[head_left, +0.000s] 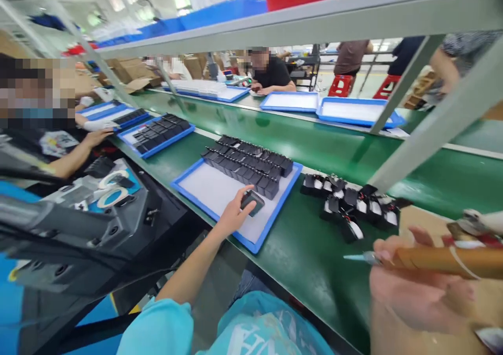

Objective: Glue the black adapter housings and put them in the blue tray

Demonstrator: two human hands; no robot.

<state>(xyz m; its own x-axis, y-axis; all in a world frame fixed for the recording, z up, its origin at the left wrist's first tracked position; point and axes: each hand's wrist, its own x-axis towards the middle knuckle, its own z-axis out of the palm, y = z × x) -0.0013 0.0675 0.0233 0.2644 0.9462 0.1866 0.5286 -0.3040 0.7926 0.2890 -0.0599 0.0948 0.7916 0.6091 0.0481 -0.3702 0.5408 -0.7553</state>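
Observation:
My left hand [233,217] grips a small black box-shaped case [256,203] between thumb and fingers, over the near right part of a blue-rimmed tray [212,187] with a white bottom. Rows of similar black cases [243,162] stand along the tray's far side. At the lower right, my right hand [416,297] is wrapped round an amber glue syringe [436,259], its pale tapered tip pointing left. Between the tray and that hand, a loose group of black cases [349,203] with white faces and bits of red wire sits on the green bench.
Brown cardboard [422,219] lies on the right. A grey metal machine [113,224] stands at the left, near a co-worker's hand [98,136] by another filled tray [165,141]. A slanted post [432,119] and an overhead shelf [275,28] cross the view.

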